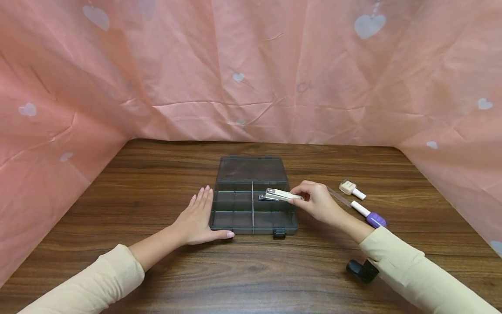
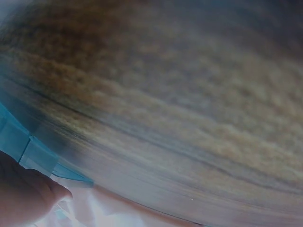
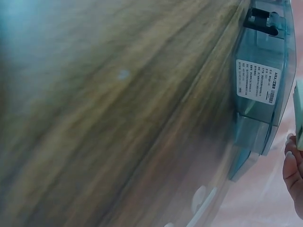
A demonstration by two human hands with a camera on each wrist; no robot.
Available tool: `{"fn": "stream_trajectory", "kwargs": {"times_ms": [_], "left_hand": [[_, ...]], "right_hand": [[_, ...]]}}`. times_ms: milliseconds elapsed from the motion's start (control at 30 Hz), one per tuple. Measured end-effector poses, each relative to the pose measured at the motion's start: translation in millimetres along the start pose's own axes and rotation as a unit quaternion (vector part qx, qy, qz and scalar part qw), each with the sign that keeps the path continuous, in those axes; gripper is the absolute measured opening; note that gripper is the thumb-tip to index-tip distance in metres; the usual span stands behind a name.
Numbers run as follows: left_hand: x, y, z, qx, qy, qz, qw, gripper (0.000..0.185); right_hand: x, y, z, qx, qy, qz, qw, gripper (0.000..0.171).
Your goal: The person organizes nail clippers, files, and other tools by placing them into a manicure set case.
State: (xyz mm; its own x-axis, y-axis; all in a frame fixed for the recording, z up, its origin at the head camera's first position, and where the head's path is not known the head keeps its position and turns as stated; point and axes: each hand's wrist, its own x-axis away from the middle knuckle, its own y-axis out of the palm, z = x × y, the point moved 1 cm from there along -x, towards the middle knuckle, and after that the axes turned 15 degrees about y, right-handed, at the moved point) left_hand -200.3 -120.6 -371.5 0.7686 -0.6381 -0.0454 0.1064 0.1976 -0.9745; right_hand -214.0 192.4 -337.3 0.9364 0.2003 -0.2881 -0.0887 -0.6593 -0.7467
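Observation:
A smoky transparent compartment box (image 1: 251, 174) lies open on the wooden table (image 1: 117, 192), its inside split by dividers. My left hand (image 1: 198, 218) lies flat with straight fingers against the box's left side, thumb along its front edge. My right hand (image 1: 315, 201) pinches a small white stapler (image 1: 280, 195) and holds it over the box's right middle compartment. In the right wrist view the box wall (image 3: 258, 80) with a white label shows, with my fingers (image 3: 293, 175) at the right edge. The left wrist view is blurred, showing table grain and a box corner (image 2: 28, 146).
To the right of the box lie a clear ruler (image 1: 339, 197), a small beige correction tape (image 1: 351, 188) and a white and purple tube (image 1: 370, 214). A black clip (image 1: 361, 269) sits by my right forearm. Pink heart-patterned cloth (image 1: 251, 69) walls the table on three sides.

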Motion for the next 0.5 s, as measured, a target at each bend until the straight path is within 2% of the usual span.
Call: {"fn": "stream_trajectory", "kwargs": {"times_ms": [233,500], "left_hand": [[1.2,0.1,-0.3,0.006,-0.001,0.002,1.0000,0.122],[2.0,0.9,-0.3,0.012,-0.004,-0.001,0.9999,0.122]], "right_hand": [[-16,6,-7,0.014,-0.028,-0.055,0.998,0.006],[-33,10,-15,0.070,-0.065,-0.116,0.989,0.009]]}}
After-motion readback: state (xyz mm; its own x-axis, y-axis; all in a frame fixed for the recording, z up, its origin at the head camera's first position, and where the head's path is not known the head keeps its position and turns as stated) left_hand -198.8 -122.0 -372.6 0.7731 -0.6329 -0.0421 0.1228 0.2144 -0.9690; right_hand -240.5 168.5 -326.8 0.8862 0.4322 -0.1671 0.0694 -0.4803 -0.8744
